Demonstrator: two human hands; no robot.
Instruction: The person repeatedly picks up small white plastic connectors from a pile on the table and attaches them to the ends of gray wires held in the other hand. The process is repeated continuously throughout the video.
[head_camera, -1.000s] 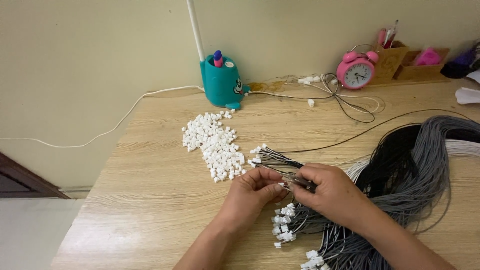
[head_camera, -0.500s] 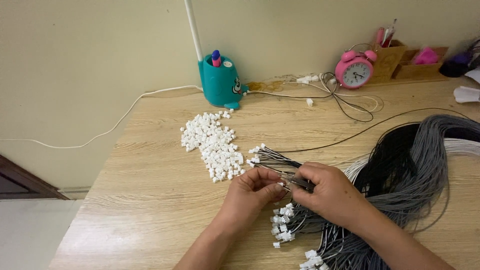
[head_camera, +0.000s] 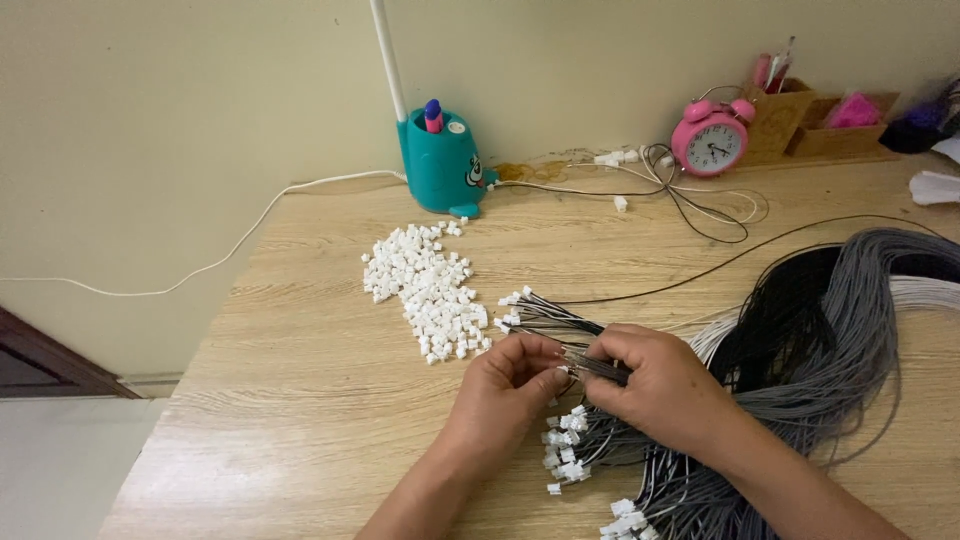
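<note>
Lying unmoved since a second ago across the wooden table (head_camera: 300, 400): grey and black wires (head_camera: 840, 330) at right, white connector pile (head_camera: 430, 290) left of centre. Staying pressed together at near centre as before, both hands. Curling palm-down, right hand (head_camera: 660, 385), clamping fingers around a thin wire bundle (head_camera: 598, 367). Meeting it from the left, left hand (head_camera: 505, 390), pinching fingertips (head_camera: 553, 378) shut on the bundle's end.

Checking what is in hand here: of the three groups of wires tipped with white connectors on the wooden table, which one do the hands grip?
The middle bunch of thin dark wires, pinched between left hand and right hand. The fanned group above and the pile below lie loose.
</note>
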